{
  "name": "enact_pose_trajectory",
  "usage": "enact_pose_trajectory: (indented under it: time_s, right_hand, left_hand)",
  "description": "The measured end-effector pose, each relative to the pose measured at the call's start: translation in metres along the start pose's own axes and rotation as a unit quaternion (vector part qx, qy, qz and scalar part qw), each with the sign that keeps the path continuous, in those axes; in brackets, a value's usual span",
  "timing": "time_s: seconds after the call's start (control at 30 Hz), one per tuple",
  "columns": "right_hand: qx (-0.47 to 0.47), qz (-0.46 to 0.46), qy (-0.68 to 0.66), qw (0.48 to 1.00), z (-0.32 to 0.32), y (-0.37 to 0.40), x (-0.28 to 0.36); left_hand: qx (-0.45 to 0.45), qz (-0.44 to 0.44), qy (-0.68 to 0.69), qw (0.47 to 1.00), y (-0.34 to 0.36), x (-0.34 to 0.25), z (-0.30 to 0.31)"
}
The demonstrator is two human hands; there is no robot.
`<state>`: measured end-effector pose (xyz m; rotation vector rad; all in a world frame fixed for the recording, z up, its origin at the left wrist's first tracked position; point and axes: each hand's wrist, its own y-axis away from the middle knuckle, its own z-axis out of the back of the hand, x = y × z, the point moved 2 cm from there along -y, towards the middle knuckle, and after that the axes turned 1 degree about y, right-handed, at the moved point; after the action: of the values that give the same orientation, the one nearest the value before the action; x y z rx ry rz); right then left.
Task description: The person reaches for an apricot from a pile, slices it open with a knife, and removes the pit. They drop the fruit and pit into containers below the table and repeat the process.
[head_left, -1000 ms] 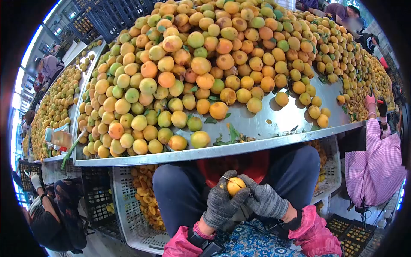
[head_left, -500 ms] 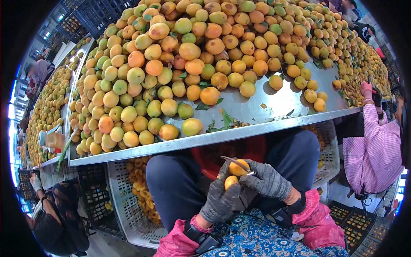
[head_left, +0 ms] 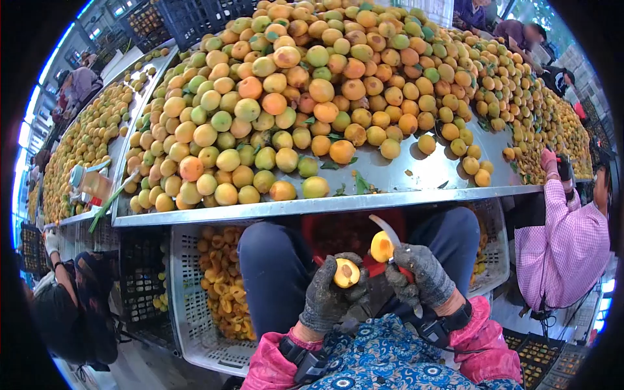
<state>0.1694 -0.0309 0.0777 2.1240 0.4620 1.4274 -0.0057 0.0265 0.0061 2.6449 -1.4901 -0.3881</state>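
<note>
On my feed, the fingers of the left hand [head_left: 329,300], in a grey knit glove, are curled tight around a cut orange apricot half [head_left: 346,273], its hollowed face turned up toward the camera. The fingers of the right hand [head_left: 421,278], gloved the same way, are closed on a second apricot half [head_left: 381,247] and on a curved steel knife [head_left: 388,229], whose blade arcs up past the fruit. The two halves sit near each other but apart. Both are just below the front edge of the long stainless steel table [head_left: 416,175], over a lap in dark blue trousers [head_left: 273,273].

Under that table edge, behind the hands, I see a red plastic basin [head_left: 338,231] between the knees. Below the table to the left stands a white slotted plastic crate [head_left: 185,305] partly filled with halved apricots [head_left: 224,292]. A second white crate [head_left: 497,260] stands below the table to the right.

On the table lies a big heap of whole orange, yellow and green apricots [head_left: 312,97], with loose green leaves [head_left: 359,184] near the front edge. At the table's left corner a clear plastic bottle [head_left: 91,185] lies tilted.

At the table's right end sits a co-worker in a pink checked shirt [head_left: 565,247], one pink-gloved hand [head_left: 549,161] raised to the table. Below the table's left end a person in dark clothes [head_left: 71,305] lifts a white-gloved hand [head_left: 51,242].
</note>
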Motion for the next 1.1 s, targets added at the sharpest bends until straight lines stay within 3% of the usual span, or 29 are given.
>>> enact_pose_trajectory:
  time_s: [0.07, 0.1, 0.13, 0.17, 0.2, 0.23, 0.27, 0.3, 0.33, 0.47, 0.5, 0.63, 0.83, 0.87, 0.9, 0.93, 1.0, 1.07, 1.1]
  right_hand:
    - [-0.006, 0.030, 0.055, 0.998, -0.022, 0.005, 0.024]
    - [0.019, 0.105, 0.210, 0.972, -0.032, 0.002, 0.033]
    - [0.041, 0.164, 0.163, 0.972, -0.059, -0.007, 0.036]
    - [0.109, 0.069, 0.219, 0.967, -0.081, 0.000, 0.048]
    - [0.142, 0.285, 0.224, 0.921, -0.106, -0.004, 0.046]
    - [0.121, 0.283, 0.219, 0.926, -0.115, -0.006, 0.049]
    - [0.102, 0.281, 0.216, 0.929, -0.120, -0.009, 0.056]
    - [0.082, 0.256, 0.174, 0.947, -0.118, -0.013, 0.064]
    - [0.062, 0.228, 0.129, 0.963, -0.114, -0.016, 0.068]
    - [-0.100, 0.332, 0.104, 0.932, -0.102, -0.025, 0.051]
    - [-0.108, 0.305, 0.022, 0.946, -0.100, -0.031, 0.047]
    - [-0.145, 0.329, -0.013, 0.933, -0.098, -0.034, 0.038]
    - [-0.171, 0.355, 0.034, 0.919, -0.090, -0.048, 0.031]
    - [-0.177, 0.342, 0.020, 0.922, -0.088, -0.051, 0.029]
    - [-0.177, 0.341, 0.017, 0.923, -0.087, -0.053, 0.024]
    - [-0.177, 0.367, 0.080, 0.909, -0.086, -0.054, 0.019]
    - [-0.179, 0.391, 0.140, 0.892, -0.082, -0.056, 0.019]
    - [-0.162, 0.325, 0.021, 0.932, -0.074, -0.059, 0.021]
    - [-0.150, 0.361, -0.006, 0.920, -0.068, -0.063, 0.023]
  left_hand:
    - [-0.067, 0.004, -0.004, 0.998, 0.006, 0.000, -0.003]
    - [-0.043, 0.013, 0.035, 0.998, 0.008, 0.002, 0.001]
    - [-0.040, 0.010, 0.034, 0.999, 0.013, 0.009, 0.010]
    - [-0.087, -0.103, -0.203, 0.970, 0.018, 0.013, 0.021]
    - [-0.130, -0.211, -0.425, 0.871, 0.023, 0.013, 0.024]
    - [-0.110, -0.267, -0.525, 0.800, 0.025, 0.000, -0.001]
    - [-0.113, -0.273, -0.524, 0.799, 0.029, -0.001, -0.004]
    - [-0.105, -0.162, -0.250, 0.949, 0.029, 0.000, -0.001]
    - [-0.082, -0.032, 0.051, 0.995, 0.030, 0.004, -0.001]
    - [-0.127, -0.019, 0.028, 0.991, 0.033, 0.009, -0.012]
    - [-0.138, -0.020, 0.046, 0.989, 0.031, 0.011, -0.020]
    - [-0.086, -0.023, 0.012, 0.996, 0.026, 0.014, -0.021]
    - [-0.183, -0.090, -0.068, 0.977, 0.016, 0.025, -0.023]
    - [-0.212, -0.198, -0.323, 0.901, 0.013, 0.023, -0.027]
    - [-0.222, -0.287, -0.553, 0.750, 0.012, 0.021, -0.033]
    - [-0.222, -0.284, -0.556, 0.749, 0.011, 0.022, -0.028]
    - [-0.248, -0.190, -0.432, 0.846, 0.007, 0.027, -0.014]
    - [-0.227, -0.201, -0.444, 0.843, 0.003, 0.026, -0.016]
    - [-0.203, -0.219, -0.451, 0.841, -0.001, 0.025, -0.020]
